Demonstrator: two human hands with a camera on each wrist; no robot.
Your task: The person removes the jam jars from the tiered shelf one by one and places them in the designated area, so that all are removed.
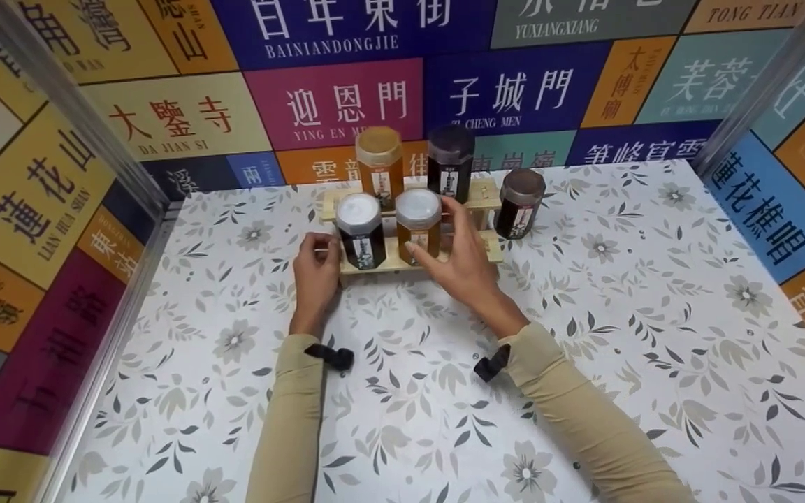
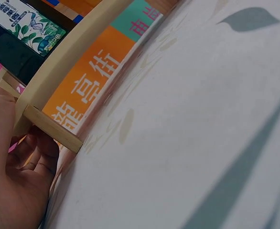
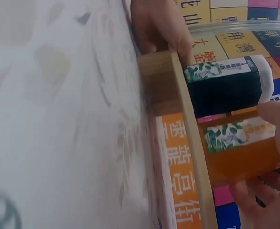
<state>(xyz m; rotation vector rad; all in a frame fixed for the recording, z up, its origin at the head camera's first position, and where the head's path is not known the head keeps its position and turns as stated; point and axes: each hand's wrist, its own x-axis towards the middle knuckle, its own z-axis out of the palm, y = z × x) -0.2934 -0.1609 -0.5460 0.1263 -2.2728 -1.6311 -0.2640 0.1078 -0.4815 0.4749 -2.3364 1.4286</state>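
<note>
Three lettered walls (image 1: 332, 98) border the floral tabletop (image 1: 416, 426) under a wooden rack (image 1: 392, 259).

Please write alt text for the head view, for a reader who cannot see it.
A person's right hand grips an amber jar at the front of a two-tier wooden rack, beside a dark jar; the left hand holds the rack's left end. Two more jars stand on the back tier, and a fifth jar stands by the rack's right end.
</note>
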